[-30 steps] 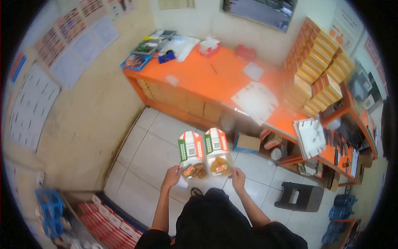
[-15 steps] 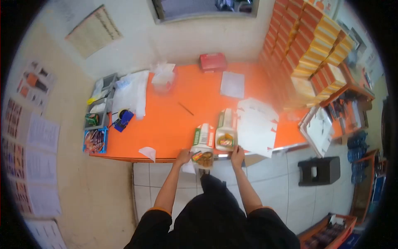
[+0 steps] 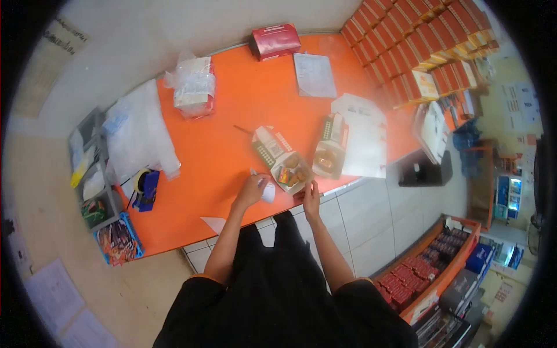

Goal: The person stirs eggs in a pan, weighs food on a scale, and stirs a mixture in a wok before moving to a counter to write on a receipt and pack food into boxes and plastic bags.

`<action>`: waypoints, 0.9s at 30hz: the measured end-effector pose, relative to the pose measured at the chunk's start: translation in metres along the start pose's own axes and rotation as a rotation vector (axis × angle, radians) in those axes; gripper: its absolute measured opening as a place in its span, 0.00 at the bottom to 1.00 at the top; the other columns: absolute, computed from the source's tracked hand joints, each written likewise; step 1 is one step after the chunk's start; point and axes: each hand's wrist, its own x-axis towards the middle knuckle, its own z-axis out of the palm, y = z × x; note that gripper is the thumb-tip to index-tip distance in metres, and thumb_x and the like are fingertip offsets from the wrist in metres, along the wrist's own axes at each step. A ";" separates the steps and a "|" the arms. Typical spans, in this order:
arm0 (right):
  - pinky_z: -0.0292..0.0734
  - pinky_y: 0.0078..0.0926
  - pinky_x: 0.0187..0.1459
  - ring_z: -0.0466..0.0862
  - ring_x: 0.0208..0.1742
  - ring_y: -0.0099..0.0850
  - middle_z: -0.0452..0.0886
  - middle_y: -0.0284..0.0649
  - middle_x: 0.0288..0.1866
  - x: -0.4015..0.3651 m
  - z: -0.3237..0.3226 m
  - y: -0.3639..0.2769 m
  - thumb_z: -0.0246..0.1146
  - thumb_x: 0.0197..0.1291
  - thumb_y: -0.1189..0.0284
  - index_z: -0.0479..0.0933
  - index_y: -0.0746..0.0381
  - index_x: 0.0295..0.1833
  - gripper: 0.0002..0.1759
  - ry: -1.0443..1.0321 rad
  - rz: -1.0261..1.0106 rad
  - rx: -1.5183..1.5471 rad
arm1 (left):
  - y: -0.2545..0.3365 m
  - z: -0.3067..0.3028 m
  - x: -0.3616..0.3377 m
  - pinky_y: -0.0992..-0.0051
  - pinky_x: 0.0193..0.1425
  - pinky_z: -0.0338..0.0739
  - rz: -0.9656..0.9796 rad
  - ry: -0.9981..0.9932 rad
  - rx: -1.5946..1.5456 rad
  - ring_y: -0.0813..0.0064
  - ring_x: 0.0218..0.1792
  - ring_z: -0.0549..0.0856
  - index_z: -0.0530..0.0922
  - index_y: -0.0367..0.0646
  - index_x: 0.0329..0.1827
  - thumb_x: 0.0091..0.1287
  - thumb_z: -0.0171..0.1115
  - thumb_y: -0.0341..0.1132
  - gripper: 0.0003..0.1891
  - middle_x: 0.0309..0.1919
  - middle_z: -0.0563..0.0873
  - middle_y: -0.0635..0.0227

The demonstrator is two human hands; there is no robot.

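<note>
An open carton food box (image 3: 268, 145) with browned food pieces and a small colourful packet (image 3: 285, 176) sits at the table's front edge. My right hand (image 3: 311, 202) is closed at its near right corner, fingertips on the rim. To its left, my left hand (image 3: 252, 190) pinches a small white sheet of paper (image 3: 268, 192) beside the box. A second open carton box (image 3: 332, 139) stands to the right, apart from both hands. Its contents are blurred.
Flat white cartons (image 3: 365, 133) lie right of the boxes on the orange table (image 3: 197, 151). A red box (image 3: 275, 42) and a clipboard (image 3: 314, 75) are behind. Stacked orange boxes (image 3: 418, 46) rise at right; a tape dispenser (image 3: 145, 188) and grey bins (image 3: 87, 130) stand left.
My left hand has left the nearer box and now has the white paper. My right hand has shifted from the second box to the nearer one. The view has turned and moved closer.
</note>
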 end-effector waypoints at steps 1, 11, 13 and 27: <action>0.78 0.26 0.37 0.82 0.37 0.28 0.80 0.44 0.35 0.005 0.004 0.008 0.48 0.72 0.57 0.62 0.62 0.65 0.25 0.024 0.001 -0.010 | -0.002 -0.006 -0.006 0.67 0.46 0.75 0.057 0.056 -0.076 0.60 0.41 0.83 0.79 0.34 0.47 0.68 0.55 0.35 0.13 0.40 0.84 0.50; 0.77 0.26 0.41 0.80 0.43 0.27 0.79 0.46 0.43 0.003 0.043 0.012 0.41 0.73 0.67 0.63 0.66 0.62 0.19 0.262 -0.219 0.016 | -0.037 0.014 -0.010 0.61 0.62 0.66 0.276 0.436 0.315 0.58 0.58 0.73 0.72 0.42 0.62 0.53 0.68 0.29 0.30 0.56 0.75 0.59; 0.78 0.27 0.38 0.81 0.41 0.28 0.79 0.46 0.44 -0.006 0.053 0.008 0.41 0.74 0.65 0.64 0.66 0.62 0.19 0.365 -0.317 -0.319 | -0.030 0.026 0.005 0.58 0.62 0.64 0.325 0.507 0.335 0.56 0.57 0.71 0.72 0.43 0.62 0.50 0.71 0.34 0.32 0.55 0.75 0.58; 0.76 0.25 0.45 0.83 0.42 0.28 0.81 0.42 0.36 -0.121 -0.014 0.064 0.52 0.70 0.67 0.49 0.58 0.73 0.31 0.100 -0.113 0.029 | -0.077 0.035 0.005 0.57 0.63 0.62 0.514 0.439 0.557 0.50 0.58 0.69 0.65 0.34 0.60 0.49 0.71 0.32 0.35 0.56 0.72 0.50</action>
